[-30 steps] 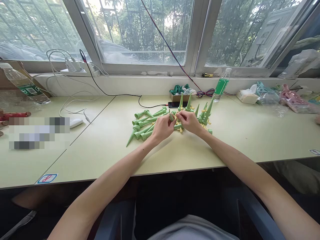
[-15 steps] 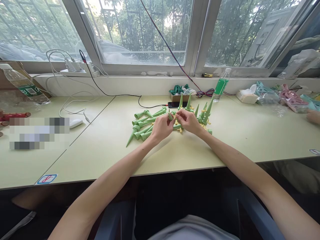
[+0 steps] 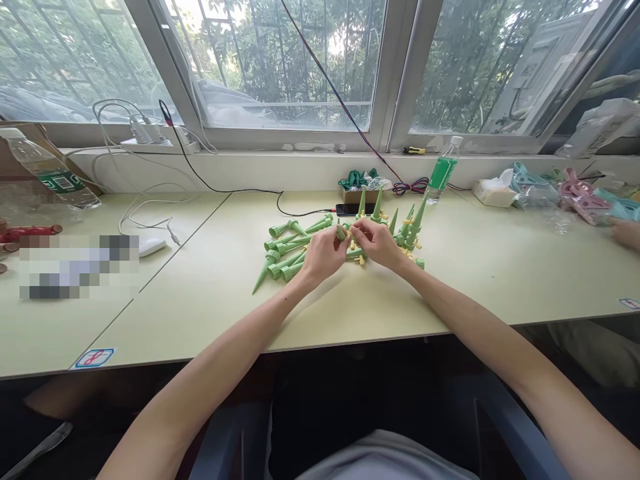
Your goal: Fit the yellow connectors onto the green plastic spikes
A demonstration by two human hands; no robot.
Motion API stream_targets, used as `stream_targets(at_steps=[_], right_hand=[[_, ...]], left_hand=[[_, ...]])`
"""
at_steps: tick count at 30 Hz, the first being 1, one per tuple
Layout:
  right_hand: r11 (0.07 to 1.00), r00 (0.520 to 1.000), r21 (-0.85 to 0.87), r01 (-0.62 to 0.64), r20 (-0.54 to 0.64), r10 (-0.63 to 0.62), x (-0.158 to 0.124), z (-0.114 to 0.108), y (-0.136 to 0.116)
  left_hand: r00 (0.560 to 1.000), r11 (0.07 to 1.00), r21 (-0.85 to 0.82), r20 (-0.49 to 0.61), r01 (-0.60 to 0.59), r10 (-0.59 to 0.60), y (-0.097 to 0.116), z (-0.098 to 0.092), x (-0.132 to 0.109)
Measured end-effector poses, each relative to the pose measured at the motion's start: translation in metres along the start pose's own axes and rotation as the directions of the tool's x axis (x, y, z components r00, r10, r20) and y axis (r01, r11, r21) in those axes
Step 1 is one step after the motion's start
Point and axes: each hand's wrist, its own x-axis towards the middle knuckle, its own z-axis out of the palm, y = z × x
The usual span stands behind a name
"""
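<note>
My left hand [image 3: 324, 255] is closed around a green plastic spike [image 3: 342, 233], whose end pokes out above my fingers. My right hand [image 3: 378, 241] meets it there, fingers pinched on a small yellow piece [image 3: 353, 233] at the spike's end. Both hands hover over the middle of the pale green table [image 3: 210, 293]. To the left lies a pile of green spikes [image 3: 287, 250] on their sides. Behind my right hand several spikes stand upright [image 3: 413, 223] with small yellow parts among them.
A black phone [image 3: 350, 209] and a small cardboard box [image 3: 357, 195] sit behind the piles. A green-labelled bottle [image 3: 442, 171] stands by the window sill. Cables and a white mouse [image 3: 151, 246] lie at left. Another person's hand [image 3: 627, 233] shows at the far right edge.
My hands stay together over the spikes, with only small finger movement on the yellow piece. The other person's hand at the right edge has shifted slightly.
</note>
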Motion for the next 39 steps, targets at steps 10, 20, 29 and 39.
stream_targets(at_steps=[10, 20, 29, 39], right_hand=[[0.998, 1.000, -0.055, -0.017, -0.002, 0.017, 0.0002, 0.0001, 0.0029], [1.000, 1.000, -0.020, -0.017, 0.011, 0.017, -0.0013, 0.0006, 0.0000], [0.996, 1.000, -0.089, -0.004, 0.013, 0.006, 0.0008, 0.0006, 0.0023], [0.999, 1.000, -0.035, -0.007, 0.026, 0.008, -0.0013, 0.0014, -0.0010]], left_hand=[[1.000, 1.000, 0.022, 0.012, -0.005, 0.005, -0.0010, 0.0018, -0.0007], [1.000, 1.000, 0.012, -0.003, 0.007, -0.007, -0.0017, 0.0020, -0.0006], [1.000, 1.000, 0.025, 0.022, -0.015, 0.015, -0.0006, 0.0021, -0.0015], [1.000, 1.000, 0.016, -0.005, 0.023, -0.023, 0.0008, -0.0005, -0.0010]])
